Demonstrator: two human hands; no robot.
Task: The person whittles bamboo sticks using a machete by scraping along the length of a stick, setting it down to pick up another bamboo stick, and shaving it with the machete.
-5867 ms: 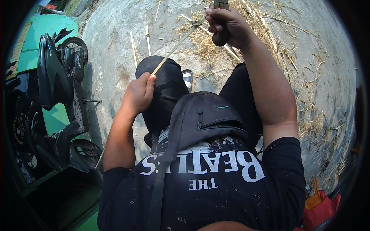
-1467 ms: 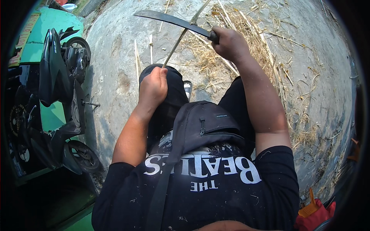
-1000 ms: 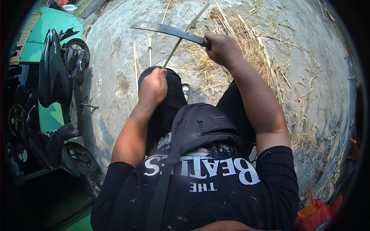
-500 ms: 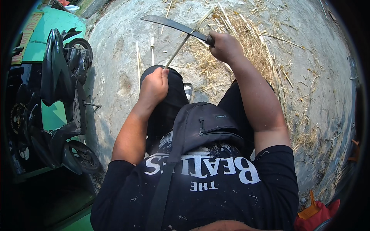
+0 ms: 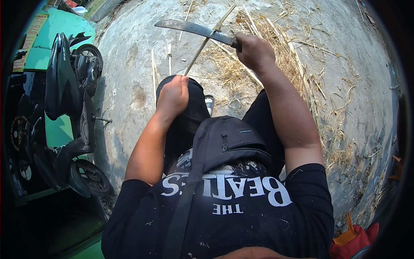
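My left hand is closed around the lower end of a thin pale stick, just above my left knee. The stick slants up and away to the right. In my right hand is the dark handle of a machete with a long, slightly curved blade. The blade points left and crosses the stick near its upper part, touching it or very close to it. Wood shavings lie heaped on the ground beyond my knees, below the blade and my right hand.
Several long pale strips lie on the concrete ground at the right, with more at the left. A dark motorbike stands at the left. A red bag is at the lower right. A black bag rests across my lap.
The machete blade has shifted slightly down and left along the stick, and its flat has turned to catch more light. My left hand has barely moved and keeps its hold.
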